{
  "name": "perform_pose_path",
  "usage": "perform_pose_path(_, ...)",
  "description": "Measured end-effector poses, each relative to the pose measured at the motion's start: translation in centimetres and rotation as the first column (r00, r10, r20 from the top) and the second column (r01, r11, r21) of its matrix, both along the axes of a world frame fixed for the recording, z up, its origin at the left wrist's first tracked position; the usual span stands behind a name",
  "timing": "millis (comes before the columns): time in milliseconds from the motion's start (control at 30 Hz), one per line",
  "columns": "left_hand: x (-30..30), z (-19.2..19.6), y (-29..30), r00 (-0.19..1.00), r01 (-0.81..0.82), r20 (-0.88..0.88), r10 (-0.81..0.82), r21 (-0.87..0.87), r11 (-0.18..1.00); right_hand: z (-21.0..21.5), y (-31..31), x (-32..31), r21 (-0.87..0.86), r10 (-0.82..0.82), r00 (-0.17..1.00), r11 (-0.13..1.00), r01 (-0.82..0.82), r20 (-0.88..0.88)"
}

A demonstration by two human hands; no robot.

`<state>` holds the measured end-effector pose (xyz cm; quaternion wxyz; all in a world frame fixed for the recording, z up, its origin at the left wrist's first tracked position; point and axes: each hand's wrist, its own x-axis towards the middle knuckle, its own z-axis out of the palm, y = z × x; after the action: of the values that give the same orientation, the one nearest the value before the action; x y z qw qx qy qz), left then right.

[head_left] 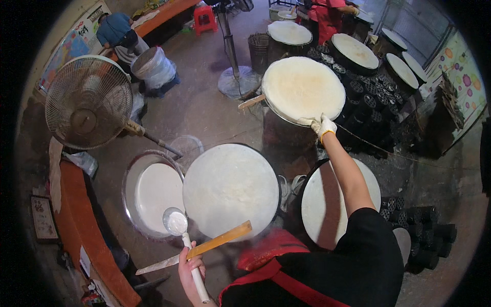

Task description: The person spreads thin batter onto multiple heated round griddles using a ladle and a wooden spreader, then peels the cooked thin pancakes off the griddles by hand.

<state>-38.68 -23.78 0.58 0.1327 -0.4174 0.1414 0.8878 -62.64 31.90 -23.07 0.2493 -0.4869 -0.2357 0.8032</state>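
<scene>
Evidently the left hand [193, 267] is wrapped around a white-handled ladle [175, 222] and a flat wooden spreader [221, 239], its palm hidden, by a basin [132, 185] of white batter [157, 192]. Across the way, the gloved right hand [324, 126] meets the near rim of a pale-topped round griddle [305, 88], but I can't tell whether its fingertips pinch or lie loose; the arm partly covers another griddle [313, 207].

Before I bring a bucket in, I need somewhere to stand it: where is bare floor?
Bare floor shows between the caged fan, the round stand base and the central pale round top. Crowded: the right, where black briquettes pile up, and the front, where the left hand holds a ladle by the white-filled basin.
</scene>
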Motion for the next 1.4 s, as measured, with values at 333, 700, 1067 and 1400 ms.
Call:
perform_pose_path(333,-2.2,-3.1,-1.4,0.997,0.062,0.065,-0.05,-0.203,0.977,12.5,-27.4,9.5,0.648,0.83,-0.553,-0.459,-0.607,0.07)
perform_pose_path(700,-9.4,-10.9,-18.5,0.977,0.073,-0.003,-0.215,-0.936,0.345,17.1,-43.0,11.1,0.678,0.848,0.021,-0.408,-0.612,0.529)
perform_pose_path(1067,-19.1,-32.8,-36.4,0.692,0.363,0.668,-0.273,-0.649,-0.669,7.7,-61.8,7.1,0.471,0.527,-0.011,-0.767,-0.435,0.85)
perform_pose_path(1400,-24.0,-23.5,-24.7,0.949,-0.213,0.283,0.138,0.253,0.944,5.9,-59.6,11.5,0.257,0.372,-0.124,-0.811,-0.526,0.92)
